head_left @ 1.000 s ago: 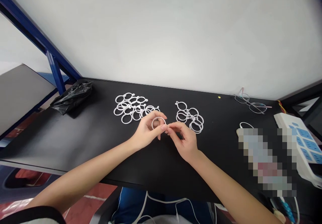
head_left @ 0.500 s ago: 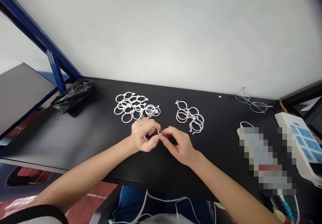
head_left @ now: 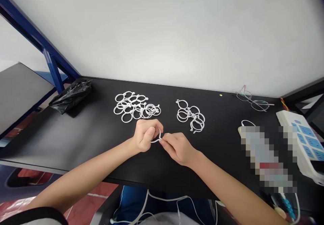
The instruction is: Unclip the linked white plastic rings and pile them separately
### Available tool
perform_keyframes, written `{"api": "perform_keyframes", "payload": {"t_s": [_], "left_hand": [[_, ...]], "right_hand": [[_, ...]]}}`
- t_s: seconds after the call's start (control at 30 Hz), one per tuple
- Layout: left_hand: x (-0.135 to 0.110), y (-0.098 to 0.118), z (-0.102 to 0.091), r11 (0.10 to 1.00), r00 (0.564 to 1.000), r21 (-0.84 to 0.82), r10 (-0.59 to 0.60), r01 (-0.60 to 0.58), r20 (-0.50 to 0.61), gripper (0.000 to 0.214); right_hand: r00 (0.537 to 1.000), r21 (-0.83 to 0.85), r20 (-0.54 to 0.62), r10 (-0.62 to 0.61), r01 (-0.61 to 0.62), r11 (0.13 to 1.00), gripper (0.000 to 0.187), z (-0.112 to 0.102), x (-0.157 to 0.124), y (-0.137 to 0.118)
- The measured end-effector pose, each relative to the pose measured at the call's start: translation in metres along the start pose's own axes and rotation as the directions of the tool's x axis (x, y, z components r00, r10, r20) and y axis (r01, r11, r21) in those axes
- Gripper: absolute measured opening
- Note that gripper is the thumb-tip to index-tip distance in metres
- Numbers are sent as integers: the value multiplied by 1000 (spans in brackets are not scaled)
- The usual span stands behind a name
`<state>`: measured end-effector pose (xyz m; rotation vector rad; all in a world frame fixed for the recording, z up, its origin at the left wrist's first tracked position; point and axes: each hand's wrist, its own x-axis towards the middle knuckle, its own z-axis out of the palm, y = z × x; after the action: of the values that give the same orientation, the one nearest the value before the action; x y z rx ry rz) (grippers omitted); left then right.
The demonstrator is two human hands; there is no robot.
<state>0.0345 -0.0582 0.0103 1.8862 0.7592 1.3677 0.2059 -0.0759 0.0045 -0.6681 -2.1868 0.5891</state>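
Ring, thin and white, is held over the table, about midway between its front and back edges. The left hand grips it with curled fingers, the thumb raised against it, so part of the loop is hidden. The right hand has its grip closed too, thumb and forefinger pinching the ring's small end on the side facing that hand. Beyond the hands, toward the back edge, lie two groups of similar white rings: a larger, overlapping pile behind the left hand, and a smaller cluster farther right, well apart from it. A crumpled black bag sits at the back left corner. Glasses rest along the back edge near the right corner, with a small yellow speck to their left. A white power strip lies toward the right edge, just beside a pixelated object that cannot be made out. White cables hang below the front edge.
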Motion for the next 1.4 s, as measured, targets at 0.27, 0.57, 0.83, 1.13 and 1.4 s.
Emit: {"api": "perform_keyframes", "payload": {"t_s": [0.27,0.57,0.83,1.13,1.4], "left_hand": [[-5,1,5,961,966,-114,-256,251,-29,68],[-2,9,9,878,909,-265,-416,400,-7,69],[2,11,9,862,897,-268,-443,430,16,66],[3,11,10,867,906,-280,-423,411,20,64],[2,3,0,972,972,-7,-234,234,-32,64]], "right_hand": [[998,39,-53,-26,28,999,24,4,0,0],[992,40,-107,-68,73,997,24,7,-1,2],[993,123,-101,-62,74,990,24,10,-2,0],[995,136,-93,-47,60,989,25,11,-2,0],[992,148,-87,87,-74,986,26,11,0,2]]}}
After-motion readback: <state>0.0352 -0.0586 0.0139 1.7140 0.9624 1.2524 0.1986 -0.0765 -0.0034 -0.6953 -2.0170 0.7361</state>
